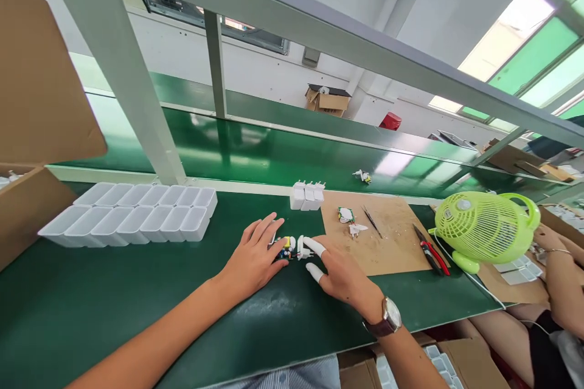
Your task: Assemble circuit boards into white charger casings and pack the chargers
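Note:
My left hand is closed around a small circuit board with a yellow component, low over the green bench. Its thumb lies along the near side and the other fingers reach over the far side. Just right of the board is a white plug piece with pins. My right hand wears white covers on its index finger and thumb. Its index fingertip touches the plug piece, while the thumb stands apart below it. The contact between board and plug piece is too small to make out.
White plastic cases stand in rows at left, beside a cardboard box. Several small white cases stand ahead. A brown board carries another circuit board, tweezers and red-handled pliers. A green fan separates a co-worker's arm.

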Available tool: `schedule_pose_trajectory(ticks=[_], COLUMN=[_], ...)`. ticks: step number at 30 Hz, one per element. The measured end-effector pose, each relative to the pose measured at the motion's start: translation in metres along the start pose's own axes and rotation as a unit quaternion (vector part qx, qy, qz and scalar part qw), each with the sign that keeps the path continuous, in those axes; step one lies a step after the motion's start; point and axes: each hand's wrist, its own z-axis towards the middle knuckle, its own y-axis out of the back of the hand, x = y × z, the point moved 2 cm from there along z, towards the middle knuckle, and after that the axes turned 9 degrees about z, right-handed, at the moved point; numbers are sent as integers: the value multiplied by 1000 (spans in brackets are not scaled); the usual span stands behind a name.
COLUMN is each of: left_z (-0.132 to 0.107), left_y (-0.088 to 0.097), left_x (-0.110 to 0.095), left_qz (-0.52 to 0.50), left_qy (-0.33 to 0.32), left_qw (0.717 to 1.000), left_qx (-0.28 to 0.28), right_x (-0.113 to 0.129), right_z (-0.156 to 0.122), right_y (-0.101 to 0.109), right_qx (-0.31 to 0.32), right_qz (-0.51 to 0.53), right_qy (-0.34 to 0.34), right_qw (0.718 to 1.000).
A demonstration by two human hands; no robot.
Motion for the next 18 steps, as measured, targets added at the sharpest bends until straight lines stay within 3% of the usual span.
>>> schedule_pose_trajectory(ticks=[4,9,13,18], left_z=[-4,-6,-8,-12], left_y=[-7,-12,-16,-22], left_x=[4,4,5,7], left_qz=[0,-9,-19,-4], left_qy=[4,17,44,41], left_qw=[1000,998,996,995], left_qx=[-23,-66,-80,-93], right_x=[-38,-139,-212,-266], right_z=[10,40,65,94], right_y=[38,70,78,75], right_qx=[-86,-165,-206,-213], right_qz=[-1,8,-10,0], right_qy=[-55,-201,-263,-290], right_qw=[995,966,943,933])
